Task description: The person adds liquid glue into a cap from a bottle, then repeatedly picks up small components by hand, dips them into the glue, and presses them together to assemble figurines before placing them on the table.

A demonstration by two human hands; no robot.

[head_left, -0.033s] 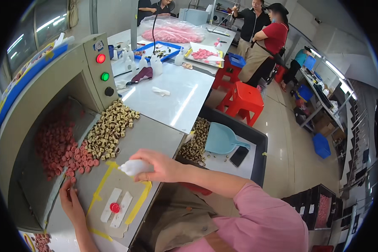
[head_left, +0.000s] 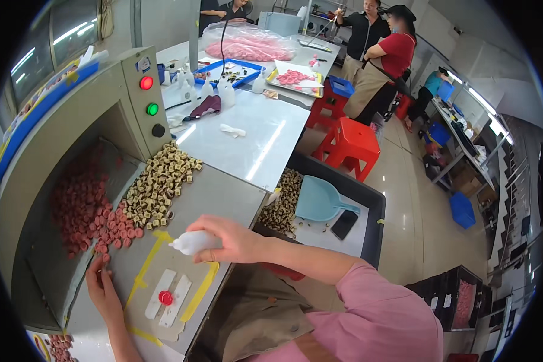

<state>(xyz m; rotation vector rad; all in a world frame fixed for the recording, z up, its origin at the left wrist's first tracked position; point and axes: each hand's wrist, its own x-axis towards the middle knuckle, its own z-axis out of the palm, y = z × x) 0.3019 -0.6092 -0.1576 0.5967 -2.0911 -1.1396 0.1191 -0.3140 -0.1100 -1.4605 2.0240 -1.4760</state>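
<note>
The right hand [head_left: 232, 241] was clenched around a small white squeeze bottle [head_left: 190, 242], held just above the yellow-taped patch [head_left: 206, 283] on the grey surface [head_left: 223, 196], its body largely covered by the fingers. Left of that patch, the left hand [head_left: 101, 288] rested with fingertips at the edge of a pile of red caps [head_left: 87, 208]; whether its grip had closed on one could not be told. A single red cap [head_left: 165, 297] sat inside the patch.

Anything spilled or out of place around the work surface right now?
Mostly orderly. A few tan square pieces have strayed from their pile toward the white table, and loose ones lie scattered in the black tray near the blue scoop. The right hand holds a white squeeze bottle.
</note>
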